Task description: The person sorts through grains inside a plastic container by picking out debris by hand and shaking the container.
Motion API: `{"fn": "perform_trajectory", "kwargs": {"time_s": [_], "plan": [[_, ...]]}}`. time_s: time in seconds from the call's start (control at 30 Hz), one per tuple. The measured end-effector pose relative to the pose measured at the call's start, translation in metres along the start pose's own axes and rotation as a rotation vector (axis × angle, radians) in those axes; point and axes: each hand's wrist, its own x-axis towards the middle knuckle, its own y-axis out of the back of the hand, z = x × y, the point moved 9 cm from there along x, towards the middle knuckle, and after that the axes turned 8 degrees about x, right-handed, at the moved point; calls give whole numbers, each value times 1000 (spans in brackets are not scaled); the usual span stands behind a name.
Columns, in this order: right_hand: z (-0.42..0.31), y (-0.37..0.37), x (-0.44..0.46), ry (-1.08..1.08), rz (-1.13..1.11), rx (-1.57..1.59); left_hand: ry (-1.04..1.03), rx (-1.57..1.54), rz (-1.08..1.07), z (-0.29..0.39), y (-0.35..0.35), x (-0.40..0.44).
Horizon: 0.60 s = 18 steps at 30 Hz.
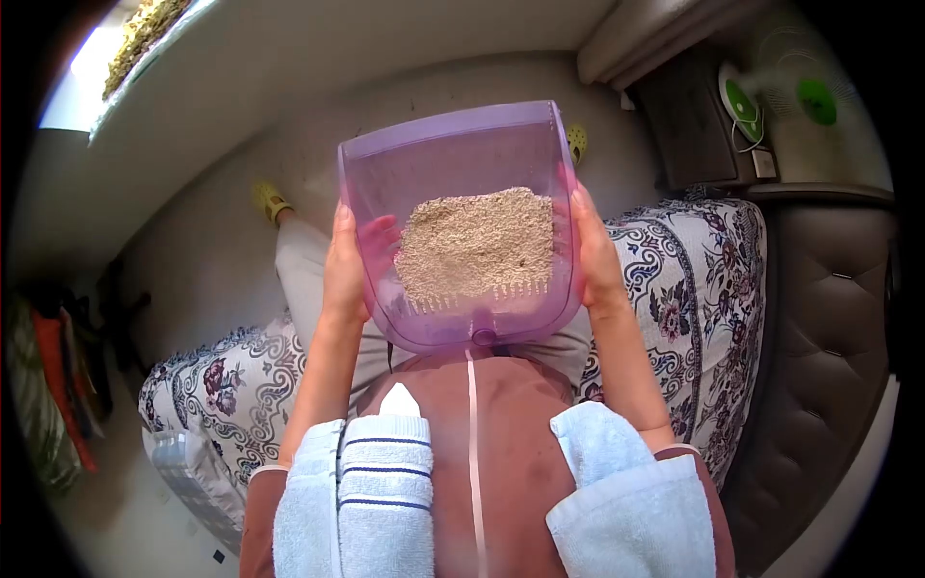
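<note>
The translucent purple plastic open bin [448, 127] is mid-scene; left hand [343, 265] and right hand [599, 258] clasp opposite side walls, the soundest hold. Shell: likely stiff; loose tan granules [482, 241] probably shift weight.

The tub [448, 125] is glossy plastic, the granules [479, 241] rough
</note>
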Motion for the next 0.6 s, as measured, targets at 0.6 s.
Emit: {"fn": "perform_trajectory", "kwargs": {"time_s": [0.6], "plan": [[11, 16, 2, -33, -4, 45, -36, 8, -37, 1, -7, -1]]}}
